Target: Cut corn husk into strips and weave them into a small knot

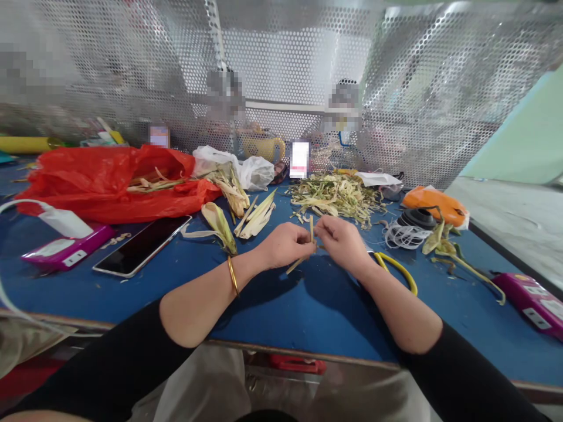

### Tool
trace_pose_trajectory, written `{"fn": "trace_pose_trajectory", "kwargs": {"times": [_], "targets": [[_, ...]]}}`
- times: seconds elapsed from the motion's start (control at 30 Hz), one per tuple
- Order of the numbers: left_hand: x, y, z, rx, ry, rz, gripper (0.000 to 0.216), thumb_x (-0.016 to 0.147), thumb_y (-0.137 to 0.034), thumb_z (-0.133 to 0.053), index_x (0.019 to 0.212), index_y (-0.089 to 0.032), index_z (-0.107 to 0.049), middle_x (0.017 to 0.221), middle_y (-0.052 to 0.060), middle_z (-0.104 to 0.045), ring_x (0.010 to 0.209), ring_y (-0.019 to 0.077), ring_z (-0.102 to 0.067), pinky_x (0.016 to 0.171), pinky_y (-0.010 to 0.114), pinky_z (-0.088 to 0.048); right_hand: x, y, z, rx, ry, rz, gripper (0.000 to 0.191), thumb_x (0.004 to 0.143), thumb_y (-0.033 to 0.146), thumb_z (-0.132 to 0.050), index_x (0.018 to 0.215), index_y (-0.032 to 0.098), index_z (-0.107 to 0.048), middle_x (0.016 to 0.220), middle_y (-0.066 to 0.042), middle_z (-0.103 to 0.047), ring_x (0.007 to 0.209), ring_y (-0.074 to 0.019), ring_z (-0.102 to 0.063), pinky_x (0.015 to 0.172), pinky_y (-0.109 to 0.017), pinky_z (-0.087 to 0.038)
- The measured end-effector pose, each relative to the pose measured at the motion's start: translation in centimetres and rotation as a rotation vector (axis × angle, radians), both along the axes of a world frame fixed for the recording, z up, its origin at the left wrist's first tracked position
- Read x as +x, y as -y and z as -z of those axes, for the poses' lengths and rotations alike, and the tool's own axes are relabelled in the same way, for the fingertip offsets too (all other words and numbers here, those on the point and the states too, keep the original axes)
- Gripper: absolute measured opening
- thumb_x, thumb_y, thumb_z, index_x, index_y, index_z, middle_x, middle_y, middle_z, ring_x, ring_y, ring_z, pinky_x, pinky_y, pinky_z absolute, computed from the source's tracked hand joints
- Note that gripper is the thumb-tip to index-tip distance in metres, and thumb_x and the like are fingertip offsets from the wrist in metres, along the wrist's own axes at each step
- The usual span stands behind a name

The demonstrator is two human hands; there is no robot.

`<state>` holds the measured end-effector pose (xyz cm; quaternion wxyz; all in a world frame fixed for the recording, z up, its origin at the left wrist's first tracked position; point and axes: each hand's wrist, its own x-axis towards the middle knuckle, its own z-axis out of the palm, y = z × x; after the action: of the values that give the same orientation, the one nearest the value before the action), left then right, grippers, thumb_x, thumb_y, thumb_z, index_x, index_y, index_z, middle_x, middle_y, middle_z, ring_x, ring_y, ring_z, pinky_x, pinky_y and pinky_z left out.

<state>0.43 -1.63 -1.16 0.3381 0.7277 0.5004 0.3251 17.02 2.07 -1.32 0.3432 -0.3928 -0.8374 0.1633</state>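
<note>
Left hand [285, 245]: thumb and fingers pinching a narrow husk strip [312, 224], which stands up between the two hands above the middle of the worktop [268, 316]; gold bracelet [233, 275] on the wrist.
Right hand [342, 239]: fingers bent inward, tips at the strip; whether they grip it cannot be told.
Yellow-handled tool [402, 272]: beside the right forearm, partly covered by it.
Loose husks [260, 218]: pale, dry, lying beyond the left hand.
Pile of husk shreds [336, 196]: beyond the right hand.
Black spool [416, 220], with white string [407, 234]: right of the pile.
Orange bag [435, 205]: just behind the spool.
Phone [143, 246]: flat, dark screen upward, left of the left hand.
Red bag [88, 181]: behind the phone, mouth open, dry husks inside.
White plastic bag [257, 173]: right of the red bag.
Purple power strips: one at far left [65, 252], white plug attached [65, 221]; another at the right edge [532, 305].
Perforated screen [285, 58]: across the back.
</note>
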Motion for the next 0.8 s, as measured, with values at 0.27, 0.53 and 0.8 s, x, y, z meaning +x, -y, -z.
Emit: {"fn": "trace_pose_trajectory", "kwargs": {"times": [0.27,0.53,0.8], "targets": [[0.0,-0.7,0.1,-0.121,0.486,-0.175,0.025,0.075,-0.038,-0.061,0.064,-0.015,-0.060,0.059,-0.001,-0.058,0.053,0.0103,-0.052,0.056,0.023,-0.044,0.2,-0.5,0.0,-0.179,-0.117,0.020,0.025,0.082,0.033,-0.051,0.060,0.020,-0.051,0.053,0.004,-0.046,0.056,-0.0132,-0.042,0.055,-0.025,-0.031],[-0.2,-0.2,0.3,-0.035,0.000,0.014,0.020,0.071,-0.023,-0.059,0.052,-0.016,-0.060,0.051,-0.002,-0.057,0.050,0.0100,-0.049,0.049,0.022,-0.033,-0.1,0.1,0.0,-0.018,-0.052,-0.054,0.024,0.084,0.027,-0.049,0.061,0.021,-0.043,0.058,0.003,-0.046,0.057,-0.0124,-0.040,0.055,-0.025,-0.029],[-0.1,-0.4,-0.5,-0.185,0.593,-0.094,0.023,0.074,-0.036,-0.064,0.066,-0.016,-0.060,0.061,-0.002,-0.058,0.052,0.0095,-0.052,0.059,0.025,-0.048,0.2,-0.7,0.2,-0.182,-0.178,-0.012,0.023,0.083,0.033,-0.050,0.064,0.020,-0.051,0.057,0.003,-0.046,0.057,-0.0134,-0.040,0.056,-0.025,-0.030]]}}
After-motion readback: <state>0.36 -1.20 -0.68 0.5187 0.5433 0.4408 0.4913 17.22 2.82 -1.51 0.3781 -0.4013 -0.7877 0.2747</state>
